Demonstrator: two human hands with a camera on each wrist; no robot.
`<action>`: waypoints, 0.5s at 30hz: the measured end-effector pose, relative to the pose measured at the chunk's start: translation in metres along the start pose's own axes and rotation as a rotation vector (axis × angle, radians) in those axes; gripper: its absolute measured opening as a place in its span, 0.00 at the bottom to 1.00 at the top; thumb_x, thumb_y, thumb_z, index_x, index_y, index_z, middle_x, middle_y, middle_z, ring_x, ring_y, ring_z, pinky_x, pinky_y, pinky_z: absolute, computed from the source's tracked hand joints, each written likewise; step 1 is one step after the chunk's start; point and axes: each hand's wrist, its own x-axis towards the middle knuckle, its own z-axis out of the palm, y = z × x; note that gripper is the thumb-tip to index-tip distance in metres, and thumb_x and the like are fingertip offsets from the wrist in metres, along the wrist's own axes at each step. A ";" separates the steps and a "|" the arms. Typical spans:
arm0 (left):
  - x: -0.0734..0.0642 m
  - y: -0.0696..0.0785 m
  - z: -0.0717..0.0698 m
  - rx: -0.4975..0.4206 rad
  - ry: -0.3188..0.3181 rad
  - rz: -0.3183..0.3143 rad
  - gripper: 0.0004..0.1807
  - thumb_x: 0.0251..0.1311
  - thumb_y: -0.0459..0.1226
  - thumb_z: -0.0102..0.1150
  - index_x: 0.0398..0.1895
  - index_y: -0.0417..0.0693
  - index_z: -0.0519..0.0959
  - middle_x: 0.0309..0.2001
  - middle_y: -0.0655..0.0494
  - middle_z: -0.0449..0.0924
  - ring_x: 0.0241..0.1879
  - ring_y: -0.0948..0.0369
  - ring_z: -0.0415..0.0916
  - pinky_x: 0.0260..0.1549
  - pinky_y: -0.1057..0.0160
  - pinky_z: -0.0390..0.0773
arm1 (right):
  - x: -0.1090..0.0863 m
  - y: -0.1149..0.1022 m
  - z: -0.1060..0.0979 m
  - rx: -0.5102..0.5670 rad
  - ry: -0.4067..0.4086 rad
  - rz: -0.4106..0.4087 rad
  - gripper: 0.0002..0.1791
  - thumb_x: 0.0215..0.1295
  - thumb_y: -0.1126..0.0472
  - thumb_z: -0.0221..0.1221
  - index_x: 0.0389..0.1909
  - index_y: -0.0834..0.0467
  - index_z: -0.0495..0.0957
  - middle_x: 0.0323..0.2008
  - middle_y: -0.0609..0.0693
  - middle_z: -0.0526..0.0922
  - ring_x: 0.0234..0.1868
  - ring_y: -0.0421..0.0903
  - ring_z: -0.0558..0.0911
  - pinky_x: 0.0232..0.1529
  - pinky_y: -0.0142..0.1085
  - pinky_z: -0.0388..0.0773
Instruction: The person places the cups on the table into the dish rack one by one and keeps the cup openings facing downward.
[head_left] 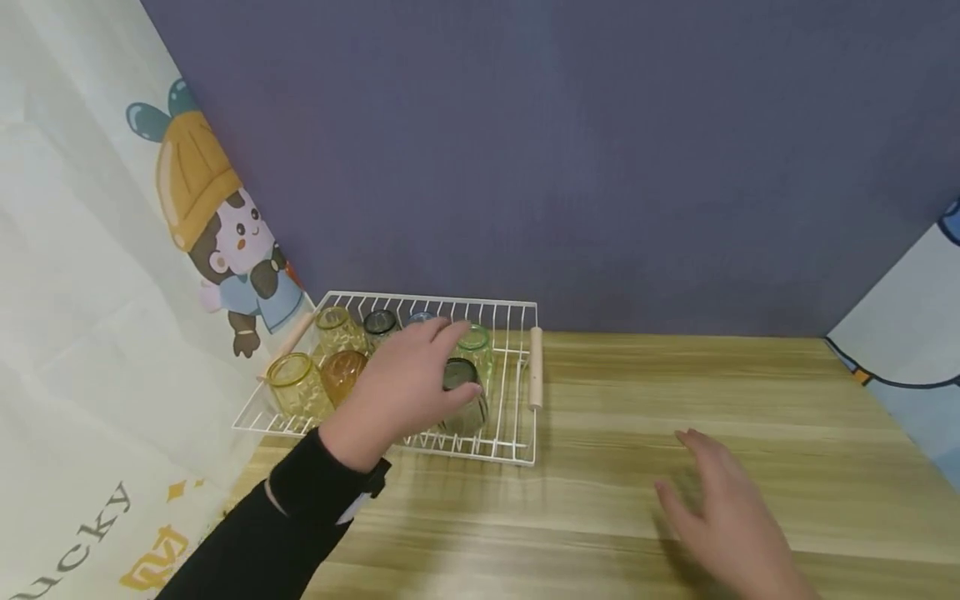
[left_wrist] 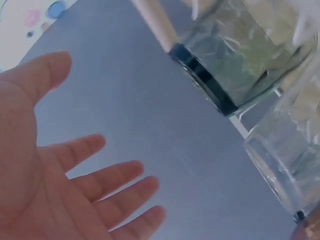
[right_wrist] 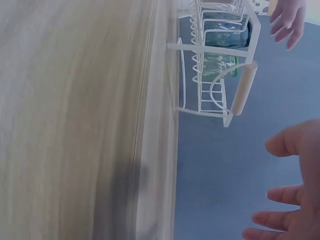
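My left hand hovers above a white wire rack, fingers loosely spread and holding nothing. Nearest to it stands a dark grey glass at the front right of the rack, with a green glass behind. In the left wrist view the palm faces a gap beside the grey glass, apart from it. My right hand is held over the table to the right, thumb apart from the fingers, touching nothing. The right wrist view shows its thumb and fingertips.
Farther left in the rack are a yellow glass, an amber glass, a pale yellow glass, a dark glass and a blue-rimmed glass. Wooden handles flank the rack. A dark panel rises behind the wooden table.
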 end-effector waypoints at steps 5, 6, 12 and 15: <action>-0.023 -0.008 0.008 -0.073 0.110 0.013 0.48 0.57 0.66 0.55 0.77 0.56 0.56 0.74 0.46 0.55 0.73 0.49 0.50 0.73 0.46 0.47 | 0.003 0.007 -0.005 -0.141 0.075 -0.093 0.40 0.54 0.52 0.67 0.63 0.68 0.67 0.59 0.69 0.71 0.58 0.67 0.70 0.51 0.65 0.70; -0.027 -0.010 0.011 -0.076 0.120 0.009 0.49 0.56 0.67 0.55 0.77 0.56 0.55 0.75 0.46 0.54 0.74 0.49 0.48 0.73 0.45 0.46 | 0.002 0.010 -0.005 -0.170 0.075 -0.112 0.40 0.53 0.51 0.67 0.64 0.68 0.67 0.59 0.69 0.71 0.57 0.67 0.70 0.51 0.64 0.70; -0.055 -0.020 0.038 -0.081 0.117 -0.081 0.56 0.53 0.72 0.51 0.79 0.57 0.47 0.78 0.47 0.37 0.76 0.48 0.35 0.72 0.40 0.39 | -0.006 0.022 -0.014 -0.313 -0.065 -0.209 0.45 0.52 0.44 0.68 0.66 0.65 0.65 0.61 0.67 0.69 0.60 0.65 0.68 0.53 0.64 0.70; -0.067 -0.027 0.048 -0.052 0.136 -0.130 0.56 0.53 0.74 0.47 0.79 0.59 0.43 0.78 0.49 0.32 0.76 0.47 0.33 0.72 0.39 0.36 | -0.006 0.021 -0.016 -0.318 -0.086 -0.215 0.49 0.52 0.41 0.67 0.69 0.62 0.62 0.65 0.66 0.67 0.64 0.65 0.65 0.55 0.65 0.69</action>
